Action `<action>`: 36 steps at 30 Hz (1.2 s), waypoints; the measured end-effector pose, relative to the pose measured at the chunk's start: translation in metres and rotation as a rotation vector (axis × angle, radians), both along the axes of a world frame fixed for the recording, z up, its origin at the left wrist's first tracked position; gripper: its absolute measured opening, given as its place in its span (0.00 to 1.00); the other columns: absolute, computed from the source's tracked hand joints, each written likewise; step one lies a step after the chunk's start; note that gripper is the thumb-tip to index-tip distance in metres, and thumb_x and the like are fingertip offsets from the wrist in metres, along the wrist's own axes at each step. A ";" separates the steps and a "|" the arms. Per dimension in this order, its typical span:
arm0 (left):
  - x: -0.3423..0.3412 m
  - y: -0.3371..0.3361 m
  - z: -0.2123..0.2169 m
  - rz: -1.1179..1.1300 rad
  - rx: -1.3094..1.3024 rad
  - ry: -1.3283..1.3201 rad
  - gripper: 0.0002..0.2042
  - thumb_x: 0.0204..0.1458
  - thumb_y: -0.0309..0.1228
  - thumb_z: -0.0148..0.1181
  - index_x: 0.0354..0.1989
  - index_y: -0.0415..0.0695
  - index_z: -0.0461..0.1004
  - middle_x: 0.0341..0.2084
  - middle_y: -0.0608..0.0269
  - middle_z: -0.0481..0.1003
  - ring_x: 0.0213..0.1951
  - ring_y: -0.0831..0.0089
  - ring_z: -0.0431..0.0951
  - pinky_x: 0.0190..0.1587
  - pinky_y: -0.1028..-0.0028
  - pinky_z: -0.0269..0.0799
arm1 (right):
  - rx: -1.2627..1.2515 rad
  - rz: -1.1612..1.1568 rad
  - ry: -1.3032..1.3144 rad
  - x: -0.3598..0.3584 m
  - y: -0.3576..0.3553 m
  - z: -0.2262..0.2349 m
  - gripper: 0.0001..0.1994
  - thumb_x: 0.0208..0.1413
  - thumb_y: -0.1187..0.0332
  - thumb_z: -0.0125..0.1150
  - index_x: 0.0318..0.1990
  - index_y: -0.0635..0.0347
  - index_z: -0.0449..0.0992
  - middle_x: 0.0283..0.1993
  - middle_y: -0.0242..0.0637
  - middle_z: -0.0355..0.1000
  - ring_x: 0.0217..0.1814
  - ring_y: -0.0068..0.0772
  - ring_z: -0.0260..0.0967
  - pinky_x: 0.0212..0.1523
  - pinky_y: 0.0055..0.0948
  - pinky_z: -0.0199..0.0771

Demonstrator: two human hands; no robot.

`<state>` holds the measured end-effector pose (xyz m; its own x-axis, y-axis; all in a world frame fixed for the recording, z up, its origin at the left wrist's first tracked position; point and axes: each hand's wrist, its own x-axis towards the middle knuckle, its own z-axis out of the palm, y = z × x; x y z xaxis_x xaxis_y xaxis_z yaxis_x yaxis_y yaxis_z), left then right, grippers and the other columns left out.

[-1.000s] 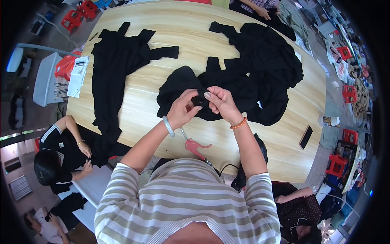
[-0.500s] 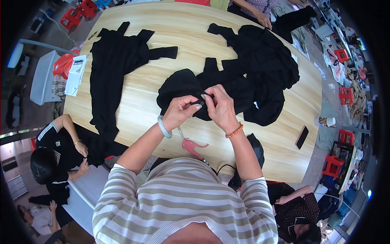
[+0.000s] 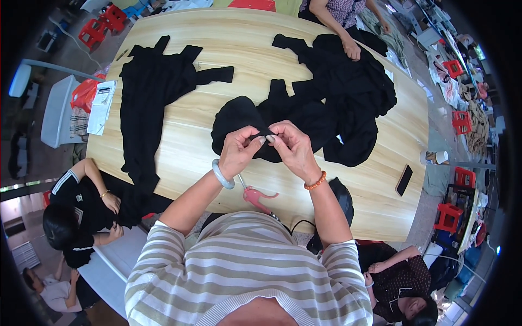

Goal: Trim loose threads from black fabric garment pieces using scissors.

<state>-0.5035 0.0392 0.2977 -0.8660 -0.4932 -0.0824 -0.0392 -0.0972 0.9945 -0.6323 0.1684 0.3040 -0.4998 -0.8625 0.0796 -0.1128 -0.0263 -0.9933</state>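
Both my hands pinch the edge of a black garment [image 3: 237,115] that lies bunched on the table in front of me. My left hand [image 3: 239,149], below a pale bangle, grips the cloth between thumb and fingers. Close beside it, thumb tips nearly meeting, my right hand [image 3: 292,145] pinches the same fold; an orange bead bracelet circles that wrist. The garment runs on to the right toward a heap of black garments [image 3: 353,81]. Just below my hands rests a tool with a pink handle [image 3: 258,196].
Another black garment [image 3: 144,103] lies along the left of the wooden table [image 3: 190,130]. A phone [image 3: 403,180] and a paper cup [image 3: 435,157] are at the right edge. A co-worker's hand [image 3: 352,50] rests on the far heap. Other people sit at both near sides.
My fingertips have drawn closer together on the cloth, covering a small dark round spot seen before. The far co-worker's hand has moved onto the heap from the black cloth behind it.
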 end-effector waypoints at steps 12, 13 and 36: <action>-0.003 -0.001 -0.001 0.001 -0.067 0.026 0.02 0.56 0.23 0.59 0.35 0.39 0.77 0.20 0.80 0.66 0.21 0.92 0.57 0.21 0.85 0.51 | 0.034 -0.018 -0.184 -0.003 0.000 -0.008 0.05 0.62 0.76 0.54 0.43 0.67 0.73 0.39 0.29 0.71 0.39 0.17 0.69 0.45 0.20 0.75; -0.003 -0.002 -0.001 -0.003 -0.065 0.022 0.02 0.56 0.23 0.59 0.35 0.39 0.77 0.20 0.80 0.67 0.21 0.93 0.58 0.21 0.85 0.51 | 0.031 -0.016 -0.184 -0.003 -0.001 -0.007 0.05 0.62 0.76 0.54 0.43 0.67 0.73 0.39 0.29 0.71 0.39 0.17 0.69 0.45 0.20 0.75; 0.008 -0.018 0.003 -0.067 -0.398 0.218 0.11 0.47 0.14 0.56 0.39 0.39 0.74 0.40 0.61 0.73 0.26 0.84 0.71 0.26 0.84 0.66 | -0.068 -0.012 0.513 0.009 0.001 0.030 0.08 0.49 0.82 0.63 0.38 0.66 0.74 0.34 0.43 0.72 0.31 0.40 0.73 0.31 0.31 0.73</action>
<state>-0.4953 0.0214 0.3010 -0.8732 -0.3918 0.2897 0.1820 0.2893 0.9398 -0.6228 0.1690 0.3338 -0.3917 -0.8414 0.3723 -0.5854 -0.0842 -0.8063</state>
